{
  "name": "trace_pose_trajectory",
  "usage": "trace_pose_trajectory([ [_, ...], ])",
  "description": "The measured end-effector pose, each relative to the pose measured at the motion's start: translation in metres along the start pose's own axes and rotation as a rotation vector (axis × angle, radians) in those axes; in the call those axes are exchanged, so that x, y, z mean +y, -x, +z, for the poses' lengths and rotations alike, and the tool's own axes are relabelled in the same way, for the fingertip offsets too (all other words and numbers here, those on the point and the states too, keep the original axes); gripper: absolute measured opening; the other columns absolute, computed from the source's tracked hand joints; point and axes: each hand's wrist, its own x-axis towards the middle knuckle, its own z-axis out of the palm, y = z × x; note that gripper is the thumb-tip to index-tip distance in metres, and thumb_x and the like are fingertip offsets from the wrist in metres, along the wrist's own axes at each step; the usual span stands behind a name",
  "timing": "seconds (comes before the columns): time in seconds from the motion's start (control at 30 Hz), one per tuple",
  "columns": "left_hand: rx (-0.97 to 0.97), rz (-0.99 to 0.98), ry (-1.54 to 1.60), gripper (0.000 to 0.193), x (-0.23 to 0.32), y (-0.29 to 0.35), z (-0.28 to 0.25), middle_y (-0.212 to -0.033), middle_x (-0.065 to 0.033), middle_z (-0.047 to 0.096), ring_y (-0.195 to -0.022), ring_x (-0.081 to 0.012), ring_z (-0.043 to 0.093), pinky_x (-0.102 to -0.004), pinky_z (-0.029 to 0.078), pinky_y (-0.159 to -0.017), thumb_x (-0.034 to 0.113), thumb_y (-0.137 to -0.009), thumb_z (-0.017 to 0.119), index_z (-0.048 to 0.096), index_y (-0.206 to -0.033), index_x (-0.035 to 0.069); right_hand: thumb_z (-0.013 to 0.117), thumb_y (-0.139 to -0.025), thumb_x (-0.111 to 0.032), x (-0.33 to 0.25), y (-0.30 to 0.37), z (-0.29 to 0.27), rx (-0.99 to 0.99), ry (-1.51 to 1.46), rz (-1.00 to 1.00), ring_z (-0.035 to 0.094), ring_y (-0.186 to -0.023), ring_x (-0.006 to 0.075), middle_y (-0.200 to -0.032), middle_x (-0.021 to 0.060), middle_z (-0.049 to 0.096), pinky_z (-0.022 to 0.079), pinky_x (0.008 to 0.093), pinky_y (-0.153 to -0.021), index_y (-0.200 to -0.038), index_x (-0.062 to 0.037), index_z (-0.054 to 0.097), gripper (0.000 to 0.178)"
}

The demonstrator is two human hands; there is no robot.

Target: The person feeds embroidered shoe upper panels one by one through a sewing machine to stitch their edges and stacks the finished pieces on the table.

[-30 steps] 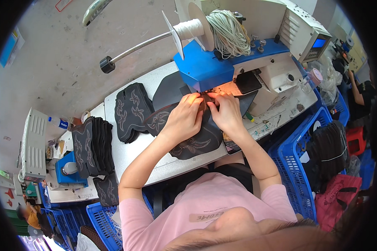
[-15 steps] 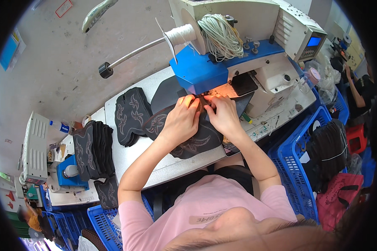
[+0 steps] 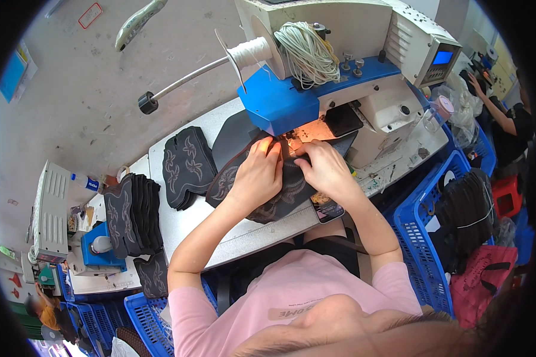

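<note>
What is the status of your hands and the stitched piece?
Left hand on dark stitched piece; right hand at its edge. Piece by blue machine head. Nothing visibly blocking.

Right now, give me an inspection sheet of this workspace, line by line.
Surface: white tabletop, partly covered.
Job's things: dark stitched piece by the blue machine head; stack of similar pieces to its left.
Clutter: black flat object beyond the right hand; phone at the tabletop's near edge.
Hands: left hand on the stitched piece; right hand near its far edge, grip unclear.
Cables: pale coiled cord beside the white spool.
Surroundings: blue crate at right; another person beyond.
</note>
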Motion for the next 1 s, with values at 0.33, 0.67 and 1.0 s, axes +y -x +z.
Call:
trace_pose_trajectory([
  [0.33,-0.075,-0.142,0.058,0.036,0.014,-0.006,0.000,-0.124,-0.0288,0.050,-0.118,-0.0409,0.050,-0.0438,0.043,-0.100,0.012,-0.087,0.058,0.057,-0.117,-0.007,0.062,-0.082,-0.005,0.023,-0.020,0.005,0.119,0.074,-0.066,0.063,-0.085,0.0370,-0.089,0.0185,0.064,0.051,0.0438,-0.077,-0.087,0.0012,0.068,0.010],
  [0.67,0.034,-0.086,0.018,0.032,0.008,-0.006,0.006,-0.119,-0.0260,0.057,-0.116,-0.0408,0.053,-0.0442,0.045,-0.097,0.012,-0.087,0.058,0.060,-0.114,-0.005,0.058,-0.083,0.000,0.033,-0.027,0.014,0.235,0.033,-0.246,0.063,-0.088,0.0344,-0.092,0.0157,0.064,0.051,0.0422,-0.079,-0.092,0.0001,0.068,0.014],
  [1.0,0.011,-0.067,0.042,0.030,-0.002,-0.010,-0.001,-0.119,-0.0234,0.058,-0.112,-0.0380,0.057,-0.0436,0.048,-0.093,0.010,-0.086,0.057,0.063,-0.112,-0.004,0.058,-0.084,-0.001,0.024,-0.025,0.017,0.256,-0.006,-0.228,0.064,-0.085,0.0347,-0.089,0.0167,0.064,0.052,0.0423,-0.074,-0.092,-0.0003,0.069,0.014],
])
